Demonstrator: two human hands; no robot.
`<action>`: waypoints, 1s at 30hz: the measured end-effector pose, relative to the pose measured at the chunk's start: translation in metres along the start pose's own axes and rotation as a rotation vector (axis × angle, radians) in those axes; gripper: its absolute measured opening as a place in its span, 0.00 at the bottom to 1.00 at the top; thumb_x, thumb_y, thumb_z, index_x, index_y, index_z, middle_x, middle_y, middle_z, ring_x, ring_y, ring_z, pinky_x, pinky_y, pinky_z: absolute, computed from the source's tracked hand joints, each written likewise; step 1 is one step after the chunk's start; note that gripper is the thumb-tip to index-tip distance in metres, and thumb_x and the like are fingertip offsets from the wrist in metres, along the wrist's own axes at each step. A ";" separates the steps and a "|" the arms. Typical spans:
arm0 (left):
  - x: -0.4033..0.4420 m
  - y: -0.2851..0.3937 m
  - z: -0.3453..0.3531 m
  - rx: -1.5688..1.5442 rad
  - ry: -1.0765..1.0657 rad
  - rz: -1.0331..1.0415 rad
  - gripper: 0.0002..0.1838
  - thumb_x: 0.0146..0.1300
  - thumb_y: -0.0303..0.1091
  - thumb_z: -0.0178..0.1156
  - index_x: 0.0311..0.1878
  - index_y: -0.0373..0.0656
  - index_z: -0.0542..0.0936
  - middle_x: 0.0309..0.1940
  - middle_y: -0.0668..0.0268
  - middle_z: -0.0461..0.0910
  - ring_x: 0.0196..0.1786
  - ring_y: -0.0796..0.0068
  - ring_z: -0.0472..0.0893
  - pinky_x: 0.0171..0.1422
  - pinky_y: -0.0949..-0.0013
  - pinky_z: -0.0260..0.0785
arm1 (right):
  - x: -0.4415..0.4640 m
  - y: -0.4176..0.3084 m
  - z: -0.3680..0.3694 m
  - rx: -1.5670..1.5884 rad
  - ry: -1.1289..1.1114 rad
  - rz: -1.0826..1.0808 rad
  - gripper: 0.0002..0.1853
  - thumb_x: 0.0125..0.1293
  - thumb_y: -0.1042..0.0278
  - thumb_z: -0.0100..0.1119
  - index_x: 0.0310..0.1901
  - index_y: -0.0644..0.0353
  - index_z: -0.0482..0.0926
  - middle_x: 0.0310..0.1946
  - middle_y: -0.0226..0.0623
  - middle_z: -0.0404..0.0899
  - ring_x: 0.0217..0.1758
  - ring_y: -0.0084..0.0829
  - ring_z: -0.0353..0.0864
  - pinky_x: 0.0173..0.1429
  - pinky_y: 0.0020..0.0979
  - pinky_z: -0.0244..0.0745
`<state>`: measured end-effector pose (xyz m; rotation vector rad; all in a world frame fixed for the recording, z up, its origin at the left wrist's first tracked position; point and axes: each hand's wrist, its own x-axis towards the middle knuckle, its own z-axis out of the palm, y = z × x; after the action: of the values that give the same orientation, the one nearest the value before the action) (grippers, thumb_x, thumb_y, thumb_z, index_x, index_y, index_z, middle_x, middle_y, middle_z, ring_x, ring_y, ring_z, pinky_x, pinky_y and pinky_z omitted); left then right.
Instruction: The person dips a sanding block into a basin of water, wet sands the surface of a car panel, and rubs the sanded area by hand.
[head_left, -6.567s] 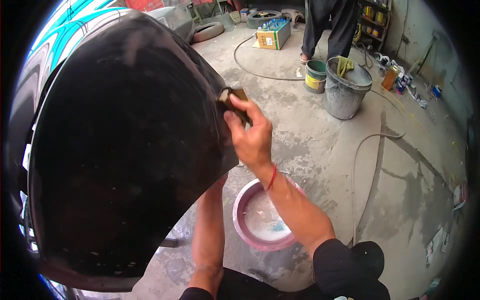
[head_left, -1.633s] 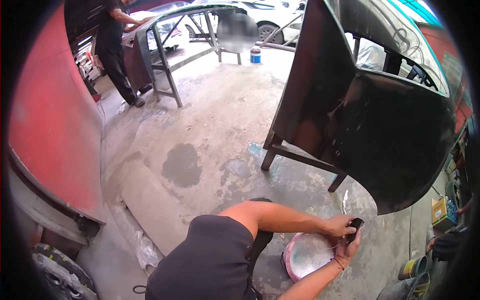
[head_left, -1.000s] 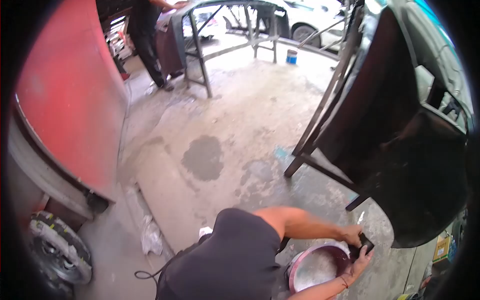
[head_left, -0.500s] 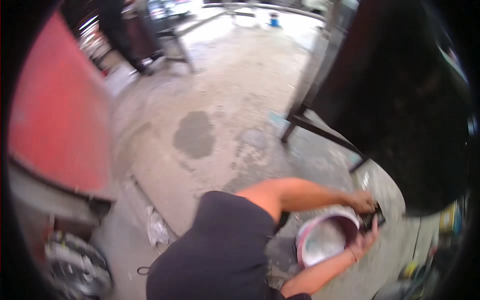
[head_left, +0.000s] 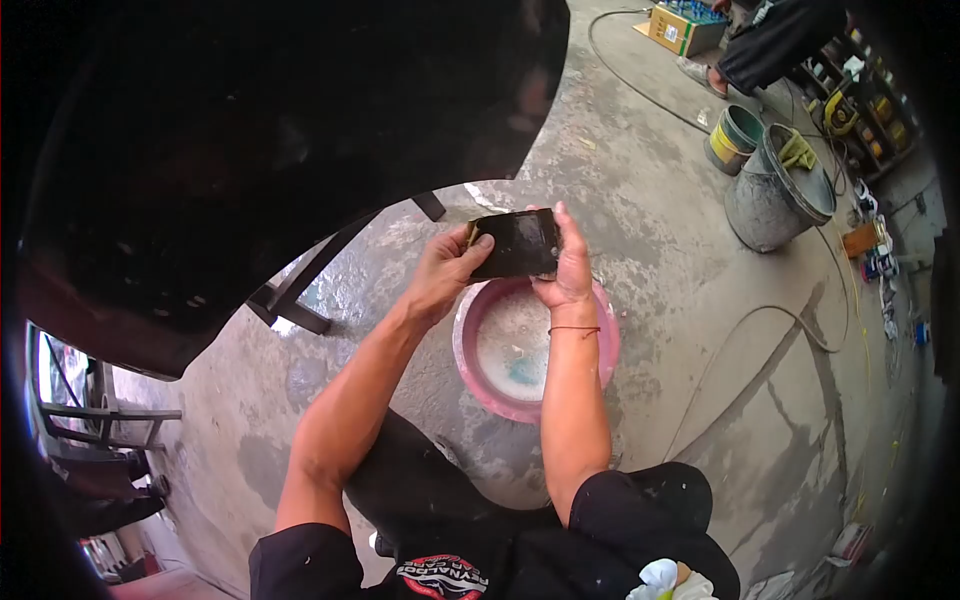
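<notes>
A dark rectangular sheet of sandpaper [head_left: 522, 243] is held level between both hands, above the far rim of a pink basin [head_left: 512, 408] with cloudy whitish liquid inside. My left hand [head_left: 450, 265] pinches the sheet's left end, thumb on top, where a brownish edge shows. Along the right end, my right hand [head_left: 568, 262] grips it, with fingers up the side and the thumb near the lower corner. Just beyond the hands, at upper left, stands a large glossy black panel [head_left: 300, 150]; neither hand touches it.
Dark stand legs [head_left: 300, 300] hold the panel. At right are a big grimy bucket [head_left: 765, 215] with a yellowish cloth, a smaller bucket [head_left: 733, 140], and a hose [head_left: 720, 340] along the floor. Another person's leg [head_left: 780, 50] is near a cardboard box [head_left: 685, 28].
The view has swung right, so the hands, sheet and basin now sit mid-frame and the black panel appears at left. The sheet is seen flat between both hands, clear of the blur.
</notes>
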<state>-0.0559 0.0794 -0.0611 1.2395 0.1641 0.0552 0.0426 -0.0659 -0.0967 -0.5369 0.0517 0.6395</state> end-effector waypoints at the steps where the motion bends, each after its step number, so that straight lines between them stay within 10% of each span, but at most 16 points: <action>1: 0.002 -0.002 -0.001 0.015 0.030 -0.024 0.15 0.77 0.33 0.55 0.59 0.34 0.79 0.48 0.67 0.84 0.47 0.80 0.83 0.56 0.73 0.77 | -0.002 -0.002 -0.004 0.004 0.003 -0.003 0.21 0.71 0.49 0.62 0.50 0.62 0.82 0.38 0.35 0.86 0.40 0.31 0.87 0.50 0.34 0.84; 7: 0.006 -0.010 -0.002 0.035 0.129 -0.075 0.13 0.77 0.33 0.55 0.55 0.34 0.81 0.44 0.67 0.84 0.42 0.81 0.82 0.52 0.73 0.77 | -0.011 -0.016 0.001 -0.383 -0.096 -0.101 0.20 0.71 0.51 0.63 0.50 0.62 0.83 0.36 0.30 0.83 0.37 0.22 0.83 0.45 0.26 0.79; 9: 0.009 -0.015 -0.006 -0.002 0.138 -0.059 0.13 0.77 0.33 0.55 0.54 0.34 0.81 0.43 0.67 0.84 0.41 0.81 0.82 0.51 0.73 0.77 | 0.000 -0.017 -0.010 -0.719 0.396 -0.489 0.22 0.73 0.53 0.61 0.53 0.67 0.80 0.38 0.35 0.85 0.41 0.24 0.83 0.44 0.26 0.78; 13: 0.011 -0.022 -0.013 -0.006 0.233 -0.042 0.14 0.78 0.36 0.53 0.53 0.35 0.81 0.43 0.67 0.84 0.40 0.80 0.82 0.50 0.73 0.77 | -0.008 -0.031 -0.011 -0.969 0.476 -0.711 0.26 0.71 0.54 0.62 0.58 0.70 0.76 0.46 0.41 0.84 0.49 0.30 0.82 0.52 0.30 0.78; 15: 0.013 -0.025 -0.014 0.006 0.233 -0.061 0.15 0.78 0.37 0.52 0.53 0.36 0.81 0.43 0.67 0.84 0.41 0.80 0.82 0.51 0.73 0.77 | -0.016 -0.031 -0.005 -1.049 0.145 -0.271 0.28 0.70 0.57 0.63 0.61 0.72 0.72 0.53 0.46 0.82 0.56 0.35 0.81 0.60 0.34 0.75; 19: 0.013 -0.026 -0.004 -0.042 0.054 -0.073 0.18 0.80 0.40 0.49 0.60 0.37 0.77 0.52 0.64 0.83 0.52 0.76 0.83 0.60 0.69 0.77 | 0.001 0.017 -0.018 -1.065 -0.023 -0.490 0.31 0.67 0.60 0.67 0.65 0.70 0.69 0.59 0.56 0.78 0.59 0.46 0.81 0.64 0.40 0.74; 21: 0.009 -0.025 0.004 -0.026 0.030 -0.082 0.19 0.80 0.42 0.48 0.61 0.37 0.77 0.53 0.64 0.82 0.54 0.75 0.82 0.63 0.69 0.75 | -0.004 0.021 -0.012 -1.204 0.032 -0.548 0.26 0.68 0.64 0.67 0.63 0.68 0.73 0.55 0.43 0.80 0.57 0.31 0.80 0.60 0.31 0.75; 23: 0.004 -0.020 0.011 0.014 -0.044 -0.040 0.24 0.81 0.47 0.46 0.65 0.37 0.74 0.58 0.63 0.80 0.62 0.72 0.79 0.71 0.67 0.68 | -0.003 0.023 -0.013 -1.264 0.066 -0.570 0.28 0.66 0.63 0.67 0.65 0.66 0.73 0.56 0.55 0.80 0.58 0.45 0.82 0.61 0.39 0.76; 28: -0.004 -0.012 0.020 0.705 -0.028 0.136 0.37 0.79 0.57 0.43 0.78 0.36 0.60 0.77 0.43 0.59 0.84 0.57 0.44 0.83 0.62 0.45 | -0.001 0.026 -0.020 -0.327 -0.229 -0.124 0.21 0.72 0.76 0.55 0.65 0.64 0.74 0.54 0.34 0.82 0.53 0.27 0.83 0.57 0.30 0.79; 30: -0.003 -0.009 0.020 0.756 -0.039 0.135 0.31 0.80 0.52 0.45 0.75 0.39 0.65 0.78 0.47 0.57 0.81 0.59 0.54 0.80 0.61 0.52 | -0.002 0.031 -0.028 -0.172 -0.307 -0.103 0.21 0.72 0.74 0.55 0.65 0.63 0.74 0.54 0.35 0.82 0.53 0.27 0.84 0.57 0.30 0.80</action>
<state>-0.0566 0.0578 -0.0626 2.0040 0.0641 0.0900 0.0262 -0.0603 -0.1342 -0.5977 -0.3206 0.6226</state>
